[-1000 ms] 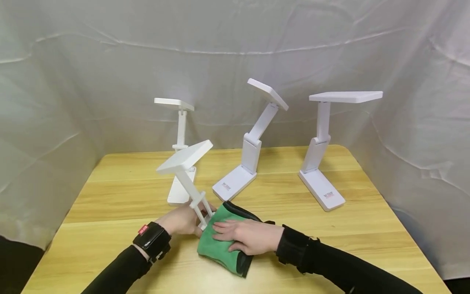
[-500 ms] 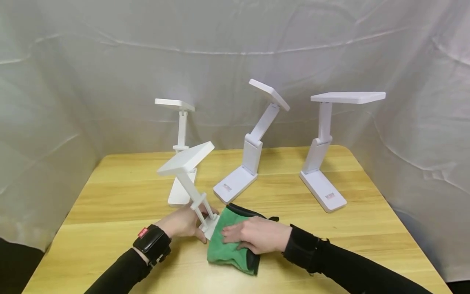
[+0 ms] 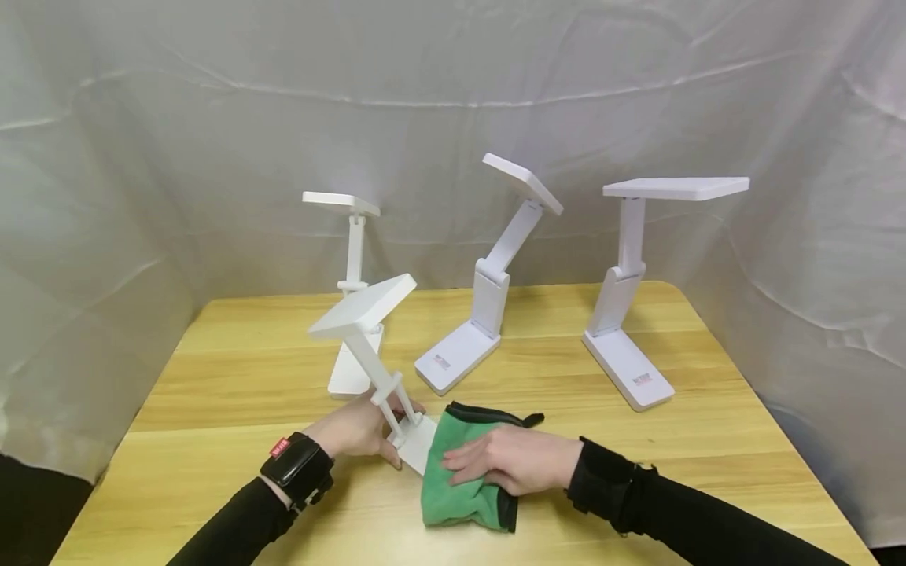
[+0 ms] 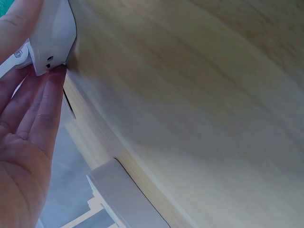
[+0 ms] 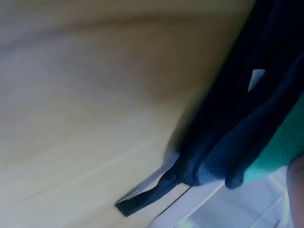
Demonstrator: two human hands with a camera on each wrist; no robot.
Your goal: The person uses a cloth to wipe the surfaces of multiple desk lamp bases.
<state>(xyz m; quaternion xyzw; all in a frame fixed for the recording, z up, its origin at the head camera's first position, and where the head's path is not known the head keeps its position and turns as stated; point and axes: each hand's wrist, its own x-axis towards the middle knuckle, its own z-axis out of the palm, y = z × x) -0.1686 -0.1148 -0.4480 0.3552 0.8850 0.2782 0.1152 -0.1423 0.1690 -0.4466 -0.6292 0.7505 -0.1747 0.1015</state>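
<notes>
My left hand (image 3: 357,427) grips the base of a white folding desk lamp (image 3: 364,310) near its hinge, thumb on the near side and fingers on the far side. In the left wrist view, thumb and fingers of the left hand (image 4: 26,137) flank the hinge end of the white base (image 4: 54,35). My right hand (image 3: 513,458) holds a folded green cloth (image 3: 460,503) with black edging against the front of that base, covering its end. The cloth's dark edging and loop (image 5: 147,194) show in the right wrist view; most of the right hand is outside that view.
Three more white desk lamps stand behind: a left one (image 3: 350,369), a middle one (image 3: 456,358) and a right one (image 3: 630,369). The left one is partly hidden by the held lamp. A wooden table (image 3: 233,369) bears everything, with pale sheeting (image 3: 425,71) behind and beside it.
My right hand and the green cloth have slid rightward and slightly toward me along the base, baring more of its white top. The left hand keeps its grip on the lamp.
</notes>
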